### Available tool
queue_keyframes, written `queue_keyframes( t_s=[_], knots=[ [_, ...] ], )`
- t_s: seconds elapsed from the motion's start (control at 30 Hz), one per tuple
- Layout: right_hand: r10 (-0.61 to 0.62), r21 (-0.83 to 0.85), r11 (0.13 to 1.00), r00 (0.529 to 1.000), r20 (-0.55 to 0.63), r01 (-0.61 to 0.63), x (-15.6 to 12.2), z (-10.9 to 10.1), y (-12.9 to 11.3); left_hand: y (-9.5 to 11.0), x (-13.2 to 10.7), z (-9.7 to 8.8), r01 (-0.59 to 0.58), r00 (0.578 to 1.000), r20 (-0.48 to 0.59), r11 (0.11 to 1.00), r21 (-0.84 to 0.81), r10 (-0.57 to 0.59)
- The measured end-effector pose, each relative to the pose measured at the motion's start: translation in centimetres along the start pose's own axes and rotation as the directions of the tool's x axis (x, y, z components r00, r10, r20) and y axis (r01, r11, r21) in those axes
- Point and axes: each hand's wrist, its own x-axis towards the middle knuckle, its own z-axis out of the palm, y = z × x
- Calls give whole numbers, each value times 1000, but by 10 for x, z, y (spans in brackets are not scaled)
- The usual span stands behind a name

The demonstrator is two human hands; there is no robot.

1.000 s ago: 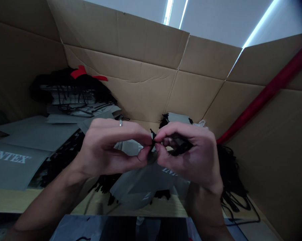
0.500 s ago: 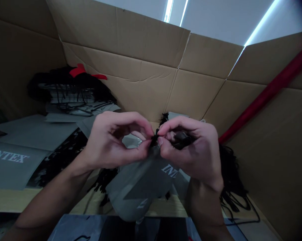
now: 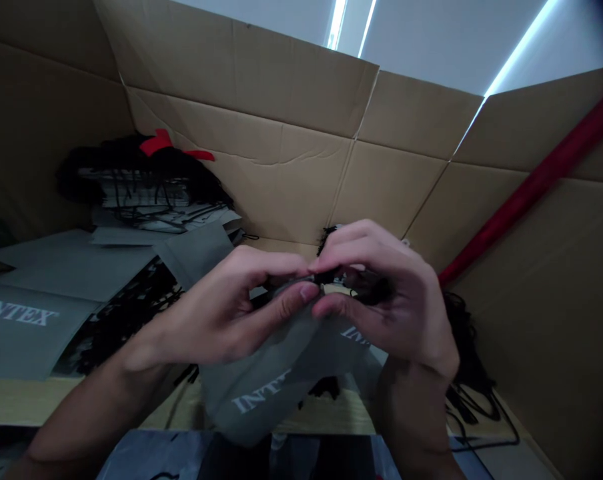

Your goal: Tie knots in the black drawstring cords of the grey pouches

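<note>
Left hand (image 3: pixel 221 310): pinches the grey bag's (image 3: pixel 261 397) upper edge, best kept taut.
Right hand (image 3: pixel 406 293): thumb and forefinger apart; whether curled fingers grip the dark item (image 3: pixel 379 291), I cannot tell.
Grey bag: hangs below the hands, overlapping the table's (image 3: pixel 349 417) near edge.
Cardboard wall (image 3: pixel 281 153): bounds the far side; lifting seems roomiest.

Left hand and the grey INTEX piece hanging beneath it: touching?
Touching. The head view shows the left hand with its thumb laid on the grey INTEX piece near the top, index finger behind the edge.
</note>
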Motion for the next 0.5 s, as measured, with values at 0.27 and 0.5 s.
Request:
queue_keyframes(
  t_s=[0.27,0.5],
  knots=[
    [68,290,955,998,3,-65,1,16,3,3,-1,6,-16,999,38,997,-77,19],
    [130,478,875,988,-81,-76,0,29,2,14,-13,19,63,990,-117,994,-88,-73]
  ],
)
